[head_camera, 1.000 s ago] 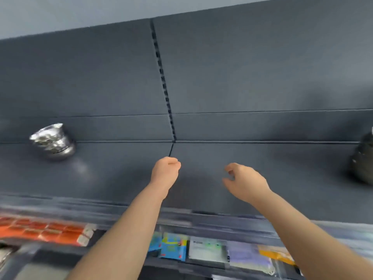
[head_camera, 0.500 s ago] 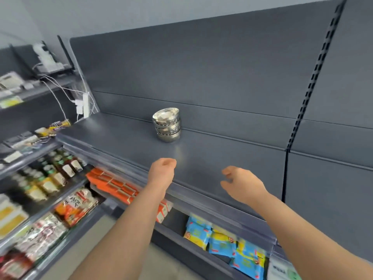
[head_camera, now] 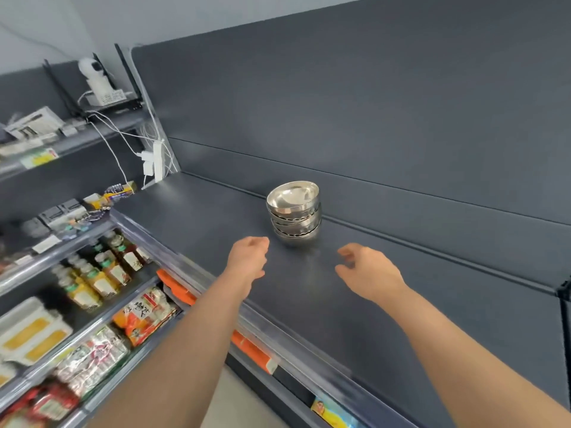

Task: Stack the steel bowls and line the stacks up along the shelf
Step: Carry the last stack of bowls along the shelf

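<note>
Both hands have drawn nearer the stack of steel bowls (head_camera: 293,213), which stands toward the back of the dark shelf (head_camera: 386,329). Left hand (head_camera: 247,261) and right hand (head_camera: 367,273) hover just short of it, fingers loosely curled, holding nothing. Shelf surface runs wide either side, forward to the front edge (head_camera: 278,330).

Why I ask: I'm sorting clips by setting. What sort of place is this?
Probably a small shop or convenience store: a long dark display shelf holding a stack of steel bowls, with bottled drinks and packaged snacks ranged on lower shelves beside it.
</note>
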The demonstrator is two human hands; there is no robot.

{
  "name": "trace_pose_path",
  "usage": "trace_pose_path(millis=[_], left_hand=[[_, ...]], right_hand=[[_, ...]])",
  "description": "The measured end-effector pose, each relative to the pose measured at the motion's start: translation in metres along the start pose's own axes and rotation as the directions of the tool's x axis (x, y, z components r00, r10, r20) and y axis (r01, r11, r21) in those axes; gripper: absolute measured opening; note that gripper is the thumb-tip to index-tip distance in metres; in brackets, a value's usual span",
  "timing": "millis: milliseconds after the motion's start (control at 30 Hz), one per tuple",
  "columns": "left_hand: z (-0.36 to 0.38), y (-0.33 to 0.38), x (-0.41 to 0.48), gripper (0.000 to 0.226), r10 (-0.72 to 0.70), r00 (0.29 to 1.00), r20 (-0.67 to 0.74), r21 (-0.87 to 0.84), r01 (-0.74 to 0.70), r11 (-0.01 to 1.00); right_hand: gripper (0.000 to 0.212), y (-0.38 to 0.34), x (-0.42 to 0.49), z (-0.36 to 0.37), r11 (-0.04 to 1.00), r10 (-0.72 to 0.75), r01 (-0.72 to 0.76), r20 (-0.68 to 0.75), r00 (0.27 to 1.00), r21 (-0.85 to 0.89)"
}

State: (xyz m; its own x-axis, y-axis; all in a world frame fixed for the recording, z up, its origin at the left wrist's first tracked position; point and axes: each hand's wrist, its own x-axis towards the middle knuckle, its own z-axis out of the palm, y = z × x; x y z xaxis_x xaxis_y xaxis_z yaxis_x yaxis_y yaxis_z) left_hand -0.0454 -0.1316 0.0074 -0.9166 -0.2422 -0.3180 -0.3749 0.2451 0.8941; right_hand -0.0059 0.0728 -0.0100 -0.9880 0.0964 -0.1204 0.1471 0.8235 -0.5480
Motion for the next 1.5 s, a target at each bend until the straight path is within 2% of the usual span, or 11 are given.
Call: trace_pose_path(millis=[67,200,433,533,667,733,867,933,1100,1367,1500], left_hand=[[0.0,0.004,0.015,0.016,-0.021,1.0,0.011,-0.011,0.021,1.0],[0.002,0.014,0.051,0.037,-0.051,0.997,0.055,-0.058,0.054,0.997],[0.002,0.031,0.115,0.057,-0.067,0.976,0.209,-0.125,0.094,0.988],[0.005,0.033,0.137,0.051,-0.063,0.94,0.335,-0.145,0.117,0.982],[0.009,0.034,0.152,0.042,-0.056,0.895,0.443,-0.149,0.135,0.98],[0.011,0.036,0.157,0.043,-0.045,0.881,0.471,-0.138,0.125,0.983],[0.023,0.045,0.155,0.049,-0.033,0.841,0.541,-0.094,0.099,0.991],[0.035,0.052,0.145,0.046,-0.012,0.809,0.587,-0.079,0.073,0.994],[0.083,0.061,0.095,0.04,0.014,0.701,0.713,-0.038,0.019,0.999],[0.161,0.049,-0.035,0.042,-0.037,0.481,0.876,0.063,-0.038,0.997],[0.195,0.038,-0.097,0.049,-0.048,0.41,0.911,0.078,-0.056,0.995]], right_hand=[[0.042,-0.006,0.013,0.002,0.999,0.018,-0.018,-0.005,1.0,0.034],[0.044,-0.017,0.037,0.01,0.984,0.052,-0.051,-0.003,0.999,0.172],[0.062,-0.046,0.07,0.033,0.918,0.152,-0.145,0.011,0.988,0.369],[0.065,-0.059,0.08,0.048,0.822,0.21,-0.197,0.037,0.977,0.535],[0.066,-0.069,0.087,0.066,0.744,0.299,-0.209,-0.037,0.953,0.634],[0.061,-0.071,0.087,0.07,0.733,0.32,-0.198,-0.073,0.945,0.65],[0.038,-0.071,0.074,0.064,0.741,0.355,-0.184,-0.143,0.924,0.645],[0.026,-0.065,0.061,0.054,0.74,0.382,-0.188,-0.174,0.908,0.646],[0.034,-0.033,0.013,0.028,0.71,0.515,-0.228,-0.271,0.813,0.667],[0.036,0.039,-0.107,-0.004,0.619,0.708,-0.275,-0.37,0.602,0.736],[0.043,0.074,-0.164,-0.019,0.597,0.739,-0.267,-0.39,0.549,0.757]])
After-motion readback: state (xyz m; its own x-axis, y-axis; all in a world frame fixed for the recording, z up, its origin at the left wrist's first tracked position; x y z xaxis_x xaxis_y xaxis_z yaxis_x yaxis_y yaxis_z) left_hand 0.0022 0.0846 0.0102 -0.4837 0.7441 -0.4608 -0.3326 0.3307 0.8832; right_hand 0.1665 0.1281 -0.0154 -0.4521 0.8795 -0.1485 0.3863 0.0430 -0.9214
